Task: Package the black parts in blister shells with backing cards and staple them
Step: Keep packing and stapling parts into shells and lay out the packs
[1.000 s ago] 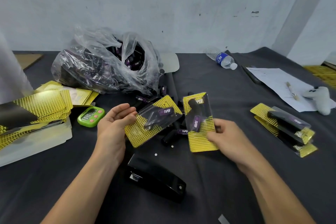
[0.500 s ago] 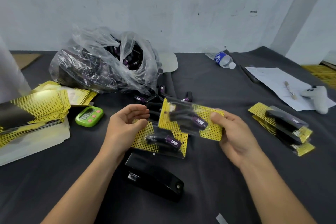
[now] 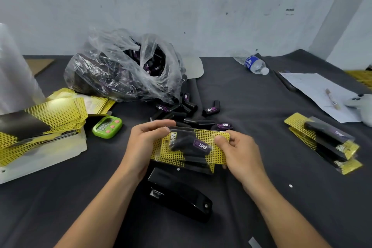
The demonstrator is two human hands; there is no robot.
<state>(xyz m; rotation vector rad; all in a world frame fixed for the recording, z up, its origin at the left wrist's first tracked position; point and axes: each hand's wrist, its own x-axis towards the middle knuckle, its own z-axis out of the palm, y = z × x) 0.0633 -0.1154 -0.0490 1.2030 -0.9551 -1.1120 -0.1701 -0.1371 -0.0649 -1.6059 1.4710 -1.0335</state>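
Fingers of left hand (image 3: 141,144) and right hand (image 3: 240,152) curl around stacked blister packs (image 3: 191,146), pinching opposite ends.

- Wall (image 3: 201,6): pale grey-white, scuffed, few dark marks, well beyond the left hand (image 3: 145,145) and right hand (image 3: 241,155).
- Grey pillar (image 3: 334,16): up and right of the right hand, slanted in the wide lens; whiter wall past it.
- Table (image 3: 251,102): covered in dark grey cloth, creased, under and around both hands.
- Light: soft, even, faint shadows on the cloth near the hands.
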